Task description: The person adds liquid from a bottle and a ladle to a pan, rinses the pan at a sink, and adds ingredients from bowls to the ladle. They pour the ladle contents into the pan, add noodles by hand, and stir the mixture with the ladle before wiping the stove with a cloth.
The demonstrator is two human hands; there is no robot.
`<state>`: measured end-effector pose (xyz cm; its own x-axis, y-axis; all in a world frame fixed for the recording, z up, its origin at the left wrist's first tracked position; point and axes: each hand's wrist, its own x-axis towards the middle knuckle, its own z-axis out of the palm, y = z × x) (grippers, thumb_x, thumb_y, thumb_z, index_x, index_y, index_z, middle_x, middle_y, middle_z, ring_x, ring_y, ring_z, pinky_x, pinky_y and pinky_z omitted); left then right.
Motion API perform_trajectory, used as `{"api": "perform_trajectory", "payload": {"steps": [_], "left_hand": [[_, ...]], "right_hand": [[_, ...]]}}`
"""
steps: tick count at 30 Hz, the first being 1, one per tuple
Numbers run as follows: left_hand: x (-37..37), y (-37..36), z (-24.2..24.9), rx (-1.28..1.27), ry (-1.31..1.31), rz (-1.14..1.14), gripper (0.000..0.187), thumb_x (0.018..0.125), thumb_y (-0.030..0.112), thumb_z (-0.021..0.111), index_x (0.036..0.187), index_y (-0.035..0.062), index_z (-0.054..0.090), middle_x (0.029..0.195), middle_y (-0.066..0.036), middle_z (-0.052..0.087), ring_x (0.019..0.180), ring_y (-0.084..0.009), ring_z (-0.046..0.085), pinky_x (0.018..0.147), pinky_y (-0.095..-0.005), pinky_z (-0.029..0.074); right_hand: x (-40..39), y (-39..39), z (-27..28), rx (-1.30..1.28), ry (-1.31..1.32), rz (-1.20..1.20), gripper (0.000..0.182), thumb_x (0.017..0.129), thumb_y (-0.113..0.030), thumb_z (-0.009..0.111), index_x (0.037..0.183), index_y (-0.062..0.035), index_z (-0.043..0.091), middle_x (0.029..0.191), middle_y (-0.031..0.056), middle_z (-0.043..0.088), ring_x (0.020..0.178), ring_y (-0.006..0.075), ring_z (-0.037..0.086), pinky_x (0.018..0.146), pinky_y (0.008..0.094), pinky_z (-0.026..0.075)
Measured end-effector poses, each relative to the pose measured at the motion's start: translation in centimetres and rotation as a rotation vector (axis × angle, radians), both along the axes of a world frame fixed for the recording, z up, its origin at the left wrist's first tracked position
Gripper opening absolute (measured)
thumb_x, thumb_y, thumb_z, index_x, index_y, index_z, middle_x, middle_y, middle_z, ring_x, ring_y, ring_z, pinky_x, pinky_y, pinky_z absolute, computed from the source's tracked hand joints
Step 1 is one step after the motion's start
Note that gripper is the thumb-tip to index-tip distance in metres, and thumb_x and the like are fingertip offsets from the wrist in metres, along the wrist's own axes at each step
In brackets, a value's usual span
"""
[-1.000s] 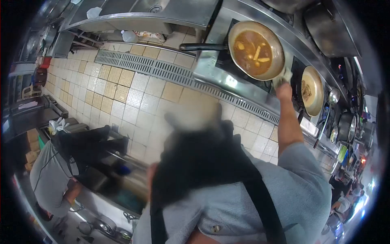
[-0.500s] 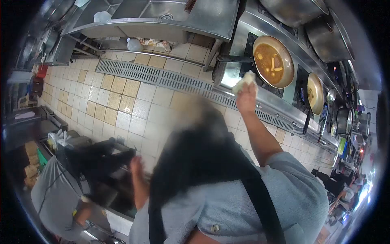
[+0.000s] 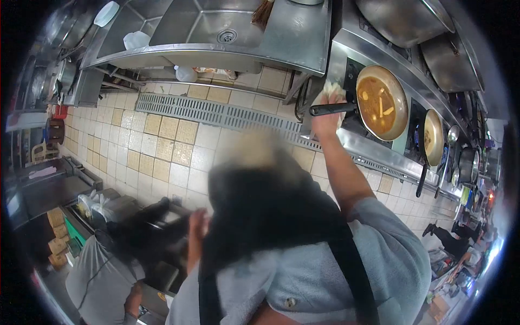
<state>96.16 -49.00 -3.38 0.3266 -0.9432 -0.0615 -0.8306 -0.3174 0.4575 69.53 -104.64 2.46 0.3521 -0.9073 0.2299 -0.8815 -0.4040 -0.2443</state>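
My right hand (image 3: 326, 125) is closed on a pale cloth (image 3: 335, 92), pressed against the steel left end of the stove (image 3: 342, 57). The black handle of a frying pan (image 3: 400, 97) crosses above this hand, hiding part of its fingers. Brown-orange liquid with a few pale pieces fills the pan's bottom. Down by my side at the left, my left hand (image 3: 199, 223) hangs with loosely bent fingers and holds nothing that I can see.
A second frying pan (image 3: 433, 138) sits on the burner farther right, beside a ladle (image 3: 453, 134). Large pots (image 3: 403, 21) stand behind. A steel sink (image 3: 203, 27) lies at the upper left. Behind my left side, a person in a grey shirt (image 3: 103, 276) bends over.
My right hand and the cloth have moved from the stove's front edge near the pan to its left end, beneath the pan handle. The pan handle has swung toward the front. My view has shifted slightly.
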Motion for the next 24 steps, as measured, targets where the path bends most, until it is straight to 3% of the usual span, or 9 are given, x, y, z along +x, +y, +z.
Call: {"api": "perform_trajectory", "payload": {"steps": [3, 8, 10, 14, 18, 20, 22, 23, 24], "left_hand": [[3.3, -4.9, 1.9, 0.280, 1.034, 0.945, 0.036, 0.085, 0.021, 0.063, 0.117, 0.0064, 0.055, 0.103, -0.009, 0.062, 0.082, -0.0186, 0.059, 0.058, -0.0292, 0.050], [10.1, -8.0, 1.8, 0.323, 1.016, 0.948, 0.035, 0.084, 0.021, 0.066, 0.114, 0.0065, 0.058, 0.108, -0.009, 0.062, 0.088, -0.0235, 0.060, 0.068, -0.0356, 0.052], [14.8, -4.7, -5.0, 0.159, 0.524, 0.216, 0.036, 0.080, 0.020, 0.068, 0.112, 0.0068, 0.059, 0.111, -0.013, 0.061, 0.093, -0.0310, 0.059, 0.077, -0.0426, 0.050], [22.3, -0.4, -14.1, -0.047, 0.411, 0.089, 0.029, 0.080, 0.022, 0.068, 0.104, 0.0087, 0.060, 0.096, -0.013, 0.062, 0.086, -0.0298, 0.060, 0.071, -0.0427, 0.050], [25.9, -8.0, 1.0, 0.463, 1.031, 0.833, 0.024, 0.085, 0.027, 0.062, 0.103, 0.0106, 0.060, 0.085, -0.007, 0.059, 0.071, -0.0208, 0.059, 0.054, -0.0354, 0.048], [29.9, -5.8, -1.4, 0.377, 1.005, 0.669, 0.025, 0.088, 0.033, 0.055, 0.103, 0.0130, 0.060, 0.080, -0.003, 0.055, 0.062, -0.0144, 0.054, 0.045, -0.0285, 0.041], [32.7, -5.2, -3.0, 0.339, 0.748, 0.647, 0.035, 0.088, 0.028, 0.057, 0.113, 0.0047, 0.061, 0.095, -0.015, 0.066, 0.081, -0.0231, 0.066, 0.071, -0.0369, 0.051], [34.0, -6.7, -3.1, 0.383, 1.034, 1.032, 0.039, 0.088, 0.031, 0.057, 0.119, 0.0081, 0.057, 0.097, -0.010, 0.063, 0.077, -0.0220, 0.063, 0.066, -0.0387, 0.049], [34.5, -7.6, -2.5, 0.385, 1.032, 1.031, 0.039, 0.088, 0.031, 0.057, 0.119, 0.0081, 0.057, 0.097, -0.010, 0.063, 0.077, -0.0220, 0.063, 0.066, -0.0387, 0.049]], "right_hand": [[2.1, -2.4, 1.7, -0.207, 0.135, -0.056, 0.042, 0.080, -0.007, 0.053, 0.121, 0.0008, 0.050, 0.135, 0.0266, 0.040, 0.121, 0.0459, 0.040, 0.103, 0.0525, 0.032], [3.5, -0.5, 1.1, -0.155, 0.033, 0.097, 0.044, 0.076, -0.003, 0.053, 0.120, -0.0060, 0.057, 0.131, 0.0174, 0.047, 0.118, 0.0396, 0.044, 0.099, 0.0449, 0.039], [6.3, 2.3, 1.1, 0.087, -0.109, 0.028, 0.040, 0.075, -0.001, 0.056, 0.115, -0.0072, 0.061, 0.127, 0.0168, 0.051, 0.115, 0.0366, 0.048, 0.097, 0.0432, 0.041], [12.5, 3.4, 4.9, 0.130, -0.474, -0.092, 0.040, 0.076, 0.002, 0.057, 0.115, -0.0059, 0.060, 0.123, 0.0193, 0.054, 0.115, 0.0374, 0.050, 0.099, 0.0406, 0.041], [15.3, -0.9, 9.7, -0.120, -0.560, -0.191, 0.043, 0.079, 0.000, 0.059, 0.121, -0.0033, 0.056, 0.126, 0.0241, 0.051, 0.120, 0.0406, 0.046, 0.103, 0.0406, 0.036], [14.7, -3.9, 10.4, -0.208, -0.427, -0.318, 0.050, 0.086, -0.018, 0.059, 0.131, -0.0017, 0.046, 0.136, 0.0261, 0.041, 0.127, 0.0434, 0.037, 0.104, 0.0441, 0.034], [12.4, -8.7, 5.6, 0.000, -0.163, -0.412, 0.056, 0.088, -0.030, 0.053, 0.135, -0.0015, 0.041, 0.137, 0.0264, 0.040, 0.130, 0.0406, 0.034, 0.108, 0.0461, 0.027], [11.9, -10.2, 3.6, 0.219, 0.106, -0.491, 0.063, 0.091, -0.041, 0.048, 0.139, -0.0014, 0.036, 0.138, 0.0268, 0.038, 0.134, 0.0378, 0.030, 0.111, 0.0480, 0.020], [12.8, -10.7, 3.8, 0.221, 0.105, -0.493, 0.063, 0.091, -0.041, 0.048, 0.139, -0.0014, 0.036, 0.138, 0.0268, 0.038, 0.134, 0.0378, 0.030, 0.111, 0.0480, 0.020]]}}
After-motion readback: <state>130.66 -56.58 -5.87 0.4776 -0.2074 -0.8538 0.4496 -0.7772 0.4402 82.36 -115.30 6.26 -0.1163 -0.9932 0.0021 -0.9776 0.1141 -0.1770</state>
